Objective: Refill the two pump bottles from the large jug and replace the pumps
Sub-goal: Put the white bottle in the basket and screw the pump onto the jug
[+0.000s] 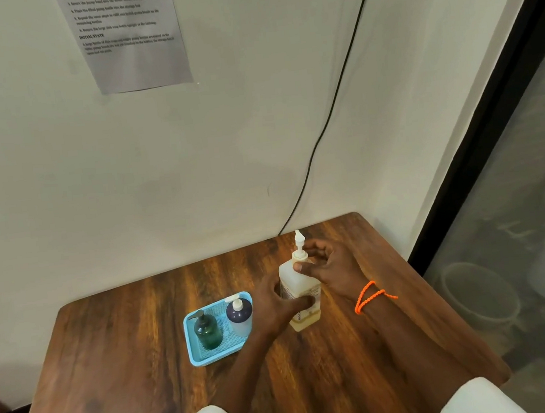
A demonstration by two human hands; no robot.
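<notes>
The large translucent jug (300,296) stands upright on the wooden table (125,325), a little yellowish liquid at its bottom and a white pump on top. My left hand (275,304) grips its lower body from the left, thumb across the label. My right hand (328,264) holds its shoulder just below the pump collar. A light blue basket (192,334) to the left holds two pump bottles: a dark green one (207,332) with a dark pump and a clear one with a dark top (239,313) and a white pump.
A wall backs the table, with a printed sheet (133,38) taped high up and a black cable (331,111) running down to the table's rear edge. A glass panel with a dark frame (489,154) borders the right side.
</notes>
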